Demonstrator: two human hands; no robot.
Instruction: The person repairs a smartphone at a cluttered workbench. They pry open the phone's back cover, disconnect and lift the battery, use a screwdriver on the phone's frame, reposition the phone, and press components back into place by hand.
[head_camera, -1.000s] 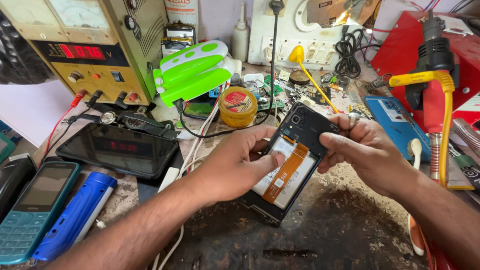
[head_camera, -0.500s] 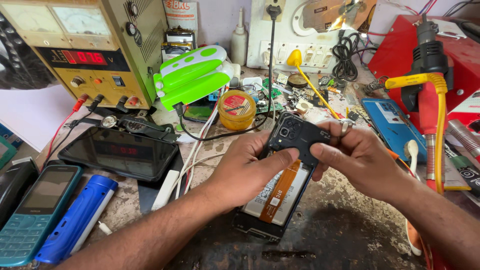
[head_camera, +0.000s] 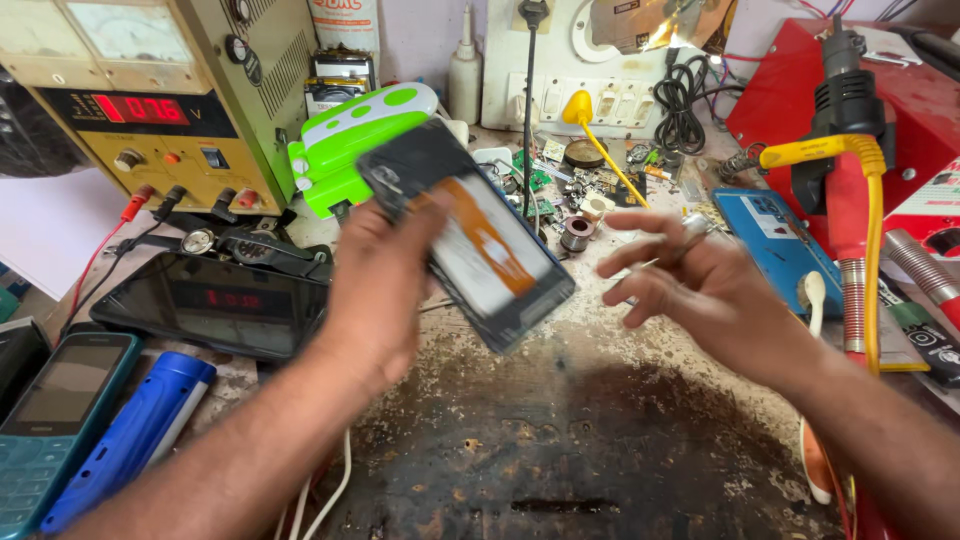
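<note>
The left hand (head_camera: 375, 290) is gripping an opened black smartphone with an orange flex ribbon and a pale inner panel (head_camera: 470, 235), fingers wrapped round its left edge. The phone is being held raised above the scorched, dark-stained wooden workbench (head_camera: 560, 450), tilted with its camera end toward the upper left; its outline is motion-blurred, so finer internal detail cannot be told.

The right hand (head_camera: 700, 290) is hovering just beside the phone, apart from it, with fingers loosely spread. A thin silvery tool appears to be lying between its thumb and forefinger, but whether it is being pinched cannot be told.

Behind the phone, a green-and-white plastic lamp (head_camera: 355, 135) is sitting against a beige bench power supply with a red digital readout (head_camera: 150, 110). A black flat tablet-like device (head_camera: 215, 300) is lying near the left forearm. At the left edge, a teal keypad phone (head_camera: 55, 410) and a blue cylindrical torch (head_camera: 135, 440) are resting side by side. A yellow-handled tool (head_camera: 600, 145) is lying among small parts behind the right hand. To the right, a red-and-black hot-air gun with a yellow hose (head_camera: 850, 150) is standing upright beside a flat blue rectangular case (head_camera: 770, 235).
</note>
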